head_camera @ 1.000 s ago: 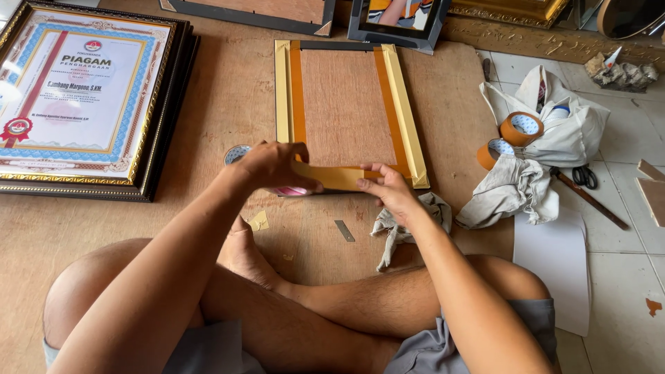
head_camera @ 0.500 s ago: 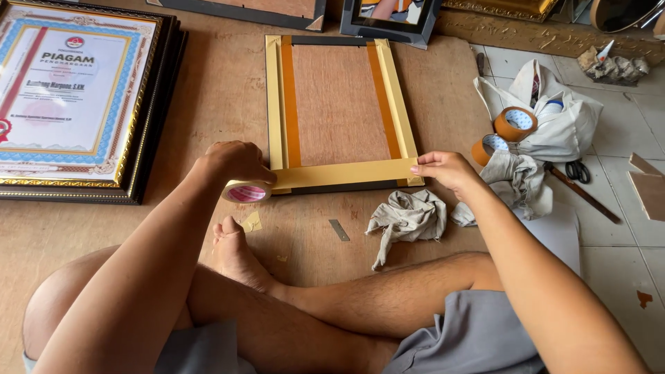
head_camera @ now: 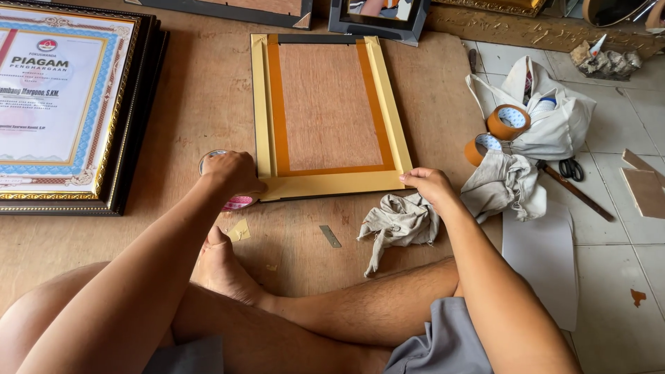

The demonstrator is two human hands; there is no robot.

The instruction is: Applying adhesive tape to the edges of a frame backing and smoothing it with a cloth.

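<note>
The face-down rectangular picture frame (head_camera: pixel 325 111), its brown backing board edged with yellow and orange tape, lies flat on the plywood floor sheet (head_camera: pixel 194 90). The left hand (head_camera: pixel 232 173) is closed around a tape roll (head_camera: pixel 235 201) at the frame's lower left corner; the right hand (head_camera: pixel 428 185) pinches the lower right corner. The bottom strip may be creased if tension is lost. Two brown tape rolls (head_camera: pixel 508 122) rest against the white cloth bag (head_camera: pixel 554 118); its contents are hidden.

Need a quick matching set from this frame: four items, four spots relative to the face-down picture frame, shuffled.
Things:
1. tape roll under left hand
2. crumpled grey rag
3. two brown tape rolls
4. framed certificate

Places:
A. far left, on a stack of frames
B. right, by the white bag
C. at the picture frame's near left corner
D. below its near right corner, beside right hand

Pairs: 1-C, 2-D, 3-B, 4-A
</note>
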